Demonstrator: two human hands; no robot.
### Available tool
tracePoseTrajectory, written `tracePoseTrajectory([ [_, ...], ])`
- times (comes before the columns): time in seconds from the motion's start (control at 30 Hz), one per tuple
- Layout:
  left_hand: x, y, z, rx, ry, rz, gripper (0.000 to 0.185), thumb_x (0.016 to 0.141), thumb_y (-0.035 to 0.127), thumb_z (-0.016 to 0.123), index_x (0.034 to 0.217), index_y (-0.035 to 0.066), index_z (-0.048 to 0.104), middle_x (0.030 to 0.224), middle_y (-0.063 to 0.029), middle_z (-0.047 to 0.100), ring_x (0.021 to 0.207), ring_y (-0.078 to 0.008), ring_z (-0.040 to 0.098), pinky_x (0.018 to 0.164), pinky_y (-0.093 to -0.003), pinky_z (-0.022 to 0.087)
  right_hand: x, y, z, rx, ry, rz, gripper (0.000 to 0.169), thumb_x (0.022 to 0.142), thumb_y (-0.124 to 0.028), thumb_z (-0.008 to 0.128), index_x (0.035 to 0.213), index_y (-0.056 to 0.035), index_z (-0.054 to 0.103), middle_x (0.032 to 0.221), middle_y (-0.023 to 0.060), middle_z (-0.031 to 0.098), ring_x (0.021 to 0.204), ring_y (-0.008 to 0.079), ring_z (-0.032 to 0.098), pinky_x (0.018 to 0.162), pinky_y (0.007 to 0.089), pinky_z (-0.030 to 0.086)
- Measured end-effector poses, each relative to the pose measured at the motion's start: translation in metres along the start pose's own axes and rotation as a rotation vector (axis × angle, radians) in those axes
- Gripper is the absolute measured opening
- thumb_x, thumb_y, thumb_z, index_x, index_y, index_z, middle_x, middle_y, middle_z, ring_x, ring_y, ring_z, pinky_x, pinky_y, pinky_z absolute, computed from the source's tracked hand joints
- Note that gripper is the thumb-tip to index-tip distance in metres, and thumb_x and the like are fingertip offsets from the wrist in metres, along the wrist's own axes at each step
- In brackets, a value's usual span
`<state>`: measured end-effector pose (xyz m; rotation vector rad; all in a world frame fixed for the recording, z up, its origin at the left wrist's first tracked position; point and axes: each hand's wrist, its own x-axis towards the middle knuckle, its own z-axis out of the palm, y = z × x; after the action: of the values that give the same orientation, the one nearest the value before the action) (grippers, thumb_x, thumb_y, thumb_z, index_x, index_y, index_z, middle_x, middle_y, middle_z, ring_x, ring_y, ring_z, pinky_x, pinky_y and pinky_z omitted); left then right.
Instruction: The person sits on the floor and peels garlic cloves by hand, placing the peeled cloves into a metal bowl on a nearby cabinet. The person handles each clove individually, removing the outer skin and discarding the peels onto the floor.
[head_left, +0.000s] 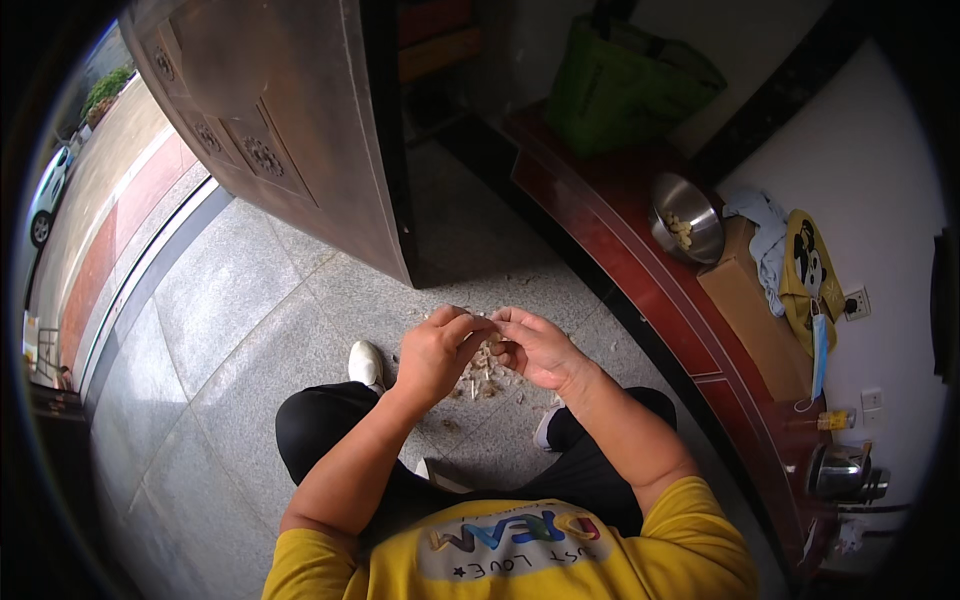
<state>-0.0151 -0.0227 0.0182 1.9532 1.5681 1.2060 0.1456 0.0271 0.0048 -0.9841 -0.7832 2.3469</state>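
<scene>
My left hand (439, 352) and my right hand (540, 352) meet over the floor, fingertips pinched together. A small pale piece (493, 339), which looks like a garlic clove, shows at the fingers of the right hand; the fingers hide most of it. Below them, a scatter of dry garlic skins and stalk bits (484, 379) covers the floor tiles between my shoes. To the right, a stainless steel bowl (694, 206) holds several pale peeled cloves (679, 230).
The bowl stands on a red ledge (637, 277) beside a cardboard box (757, 322). A grey cloth (757, 232) and a yellow panda bag (814, 277) lie on the box. A green bag (630, 90) sits farther back. A brown door panel (300, 135) stands ahead on the left.
</scene>
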Motion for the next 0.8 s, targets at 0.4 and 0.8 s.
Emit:
tracePoseTrajectory([
  [0.4,-0.001,0.001,0.006,0.085,0.078,0.052,0.011,0.064,0.005,0.063,0.074,0.007,0.058,0.068,-0.0054,0.054,0.056,-0.021,0.055,0.049,-0.0298,0.045,-0.003,0.001,0.004,-0.061,0.0,-0.091,0.017,0.083,-0.018,0.055,0.092,-0.0058,0.049,0.08,0.0013,0.054,0.07,0.0083,0.053,0.064,0.0198,0.046],
  [0.8,0.001,0.008,0.0,-0.089,0.035,-0.173,0.011,0.068,0.006,0.062,0.079,0.006,0.06,0.072,-0.0073,0.054,0.057,-0.0218,0.054,0.052,-0.0301,0.044,-0.004,-0.003,0.003,-0.004,-0.029,-0.112,0.016,0.082,-0.018,0.057,0.089,-0.0057,0.049,0.076,0.0014,0.054,0.066,0.0083,0.053,0.062,0.0192,0.046],
])
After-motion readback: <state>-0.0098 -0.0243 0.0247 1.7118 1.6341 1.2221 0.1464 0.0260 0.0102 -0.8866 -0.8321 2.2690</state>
